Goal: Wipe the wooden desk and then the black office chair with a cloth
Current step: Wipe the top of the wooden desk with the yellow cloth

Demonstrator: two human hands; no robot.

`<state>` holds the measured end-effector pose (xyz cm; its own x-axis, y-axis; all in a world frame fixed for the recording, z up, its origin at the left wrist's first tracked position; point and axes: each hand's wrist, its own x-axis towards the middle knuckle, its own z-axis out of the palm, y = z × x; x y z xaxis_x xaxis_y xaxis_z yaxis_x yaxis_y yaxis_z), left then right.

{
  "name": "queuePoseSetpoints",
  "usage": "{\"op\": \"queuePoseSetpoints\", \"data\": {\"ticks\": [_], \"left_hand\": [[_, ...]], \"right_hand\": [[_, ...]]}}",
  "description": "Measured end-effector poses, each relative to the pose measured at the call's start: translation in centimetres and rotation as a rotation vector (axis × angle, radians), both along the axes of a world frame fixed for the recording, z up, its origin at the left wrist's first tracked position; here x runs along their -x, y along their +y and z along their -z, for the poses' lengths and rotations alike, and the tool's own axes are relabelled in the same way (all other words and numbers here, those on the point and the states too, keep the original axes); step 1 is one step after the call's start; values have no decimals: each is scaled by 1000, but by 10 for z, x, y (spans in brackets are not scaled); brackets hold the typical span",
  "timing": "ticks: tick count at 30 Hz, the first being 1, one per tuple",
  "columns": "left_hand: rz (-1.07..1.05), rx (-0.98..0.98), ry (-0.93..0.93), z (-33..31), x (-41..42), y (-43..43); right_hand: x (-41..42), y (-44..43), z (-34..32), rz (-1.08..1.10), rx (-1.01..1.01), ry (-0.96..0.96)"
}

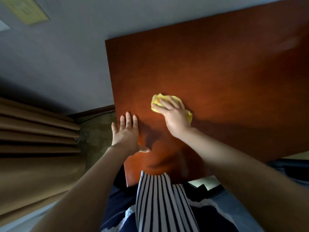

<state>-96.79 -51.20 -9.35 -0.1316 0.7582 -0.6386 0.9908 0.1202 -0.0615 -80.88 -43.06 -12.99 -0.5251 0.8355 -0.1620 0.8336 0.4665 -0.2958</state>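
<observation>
The reddish-brown wooden desk fills the upper right of the head view. A crumpled yellow cloth lies on it near its left side. My right hand presses flat on the cloth with its fingers spread, and covers most of it. My left hand rests flat on the desk near its left edge, fingers straight, holding nothing. The two hands are a short way apart. The black office chair shows only as a dark part below the desk's front edge.
A grey wall stands left of and behind the desk. Brown curtains hang at the left. Patterned carpet lies between curtain and desk. A striped garment hangs from my body at the desk's front edge.
</observation>
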Motion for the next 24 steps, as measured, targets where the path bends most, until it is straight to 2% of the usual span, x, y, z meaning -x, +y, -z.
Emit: {"op": "queuePoseSetpoints", "data": {"ticks": [8,14,18,24], "left_hand": [[-32,-40,-2,2,-1,-1],[-74,-92,-48,7,1,-5],[-73,-120,-52,8,3,-8],[-53,-97,-90,6,8,-6]], "right_hand": [[-40,-89,-3,-189,-61,109],[-117,-102,-8,-302,-81,83],[-139,-68,-8,-121,-54,125],[-107,13,0,114,-96,112]]}}
